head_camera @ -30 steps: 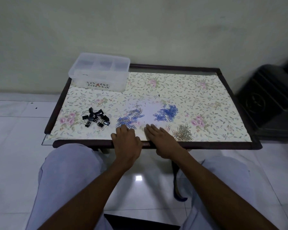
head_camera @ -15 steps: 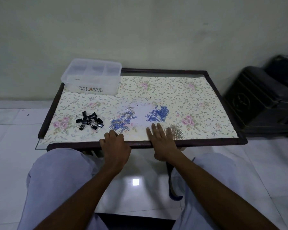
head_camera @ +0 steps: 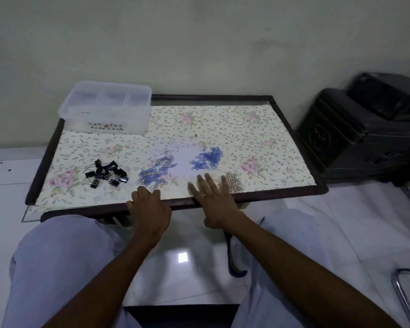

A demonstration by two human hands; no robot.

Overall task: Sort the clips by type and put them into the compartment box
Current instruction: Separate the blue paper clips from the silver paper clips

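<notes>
Honestly, nothing grasped yet: left hand (head_camera: 149,209) curled empty on desk (head_camera: 294,191) front edge, right hand (head_camera: 213,197) flat, released beside gold clips (head_camera: 232,183). Compartment box (head_camera: 107,107) back-left corner. Blue clips (head_camera: 208,158), silver clips (head_camera: 162,160) touching, easy to mix.

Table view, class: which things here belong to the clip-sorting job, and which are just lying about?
Belong: black binder clips, blue paper clips, mixed blue and silver clips, gold paper clips, compartment box.

Lying about: black case, metal chair frame.
</notes>
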